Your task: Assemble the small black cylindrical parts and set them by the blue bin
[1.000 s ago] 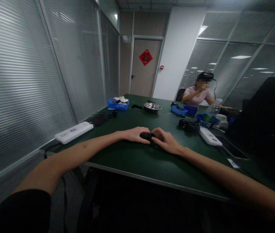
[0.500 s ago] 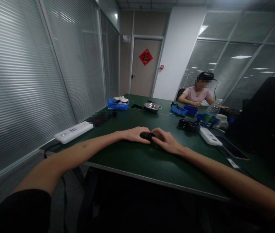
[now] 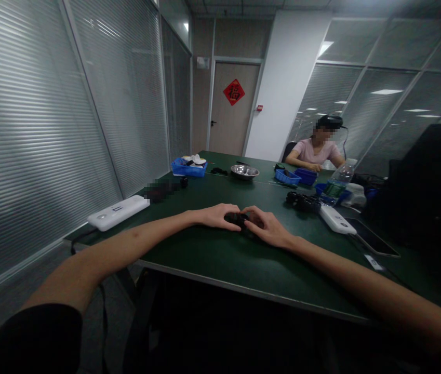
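Observation:
A small black object (image 3: 236, 218) lies between my two hands over the green table; its kind is hard to make out in the dim light. My left hand (image 3: 219, 214) curves around its left side, with thumb and fingers on it. From the other side my right hand (image 3: 269, 227) has its bent fingers and thumb closed at the object's right end. The fingertips of both hands almost meet there. Part of the object is hidden behind the fingers.
On the green table (image 3: 204, 254) stand a metal bowl (image 3: 244, 172), blue bins (image 3: 189, 169) and a water bottle (image 3: 337, 182). White power banks (image 3: 119, 212) lie on both sides, a phone (image 3: 372, 238) at the right. Across the table sits a person (image 3: 317, 150).
My right fingers have shifted very slightly at the black object's right end. My left hand has stayed in place. The person's arm at the far right has drawn in.

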`<state>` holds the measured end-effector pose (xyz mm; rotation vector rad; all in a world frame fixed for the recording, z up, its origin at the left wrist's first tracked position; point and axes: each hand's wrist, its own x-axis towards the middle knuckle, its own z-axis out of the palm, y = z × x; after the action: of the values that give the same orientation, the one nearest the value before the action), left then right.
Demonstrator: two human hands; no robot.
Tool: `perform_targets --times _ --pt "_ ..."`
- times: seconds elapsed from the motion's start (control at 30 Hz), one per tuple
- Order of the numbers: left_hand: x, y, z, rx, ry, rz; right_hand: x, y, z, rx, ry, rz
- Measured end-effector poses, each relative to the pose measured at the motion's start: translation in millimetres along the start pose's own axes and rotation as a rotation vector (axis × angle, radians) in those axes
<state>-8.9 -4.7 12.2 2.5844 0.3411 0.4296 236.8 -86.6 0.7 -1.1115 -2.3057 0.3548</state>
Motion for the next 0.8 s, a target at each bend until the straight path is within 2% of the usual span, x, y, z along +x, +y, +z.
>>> perform_targets --times 0.3,0.57,0.8 --pt "-0.2 1.0 -0.7 -0.017 0.001 0.012 1.0 -3.0 1.0 0.008 0.024 0.031" --pt "0.0 -2.8 0.8 -0.010 0.002 -0.002 -0.5 -5.0 -2.6 -0.015 -0.036 -0.021" --pt "-0.3 -2.2 -0.3 -0.022 0.001 0.004 1.0 -1.8 0.4 -0.012 0.009 0.016"
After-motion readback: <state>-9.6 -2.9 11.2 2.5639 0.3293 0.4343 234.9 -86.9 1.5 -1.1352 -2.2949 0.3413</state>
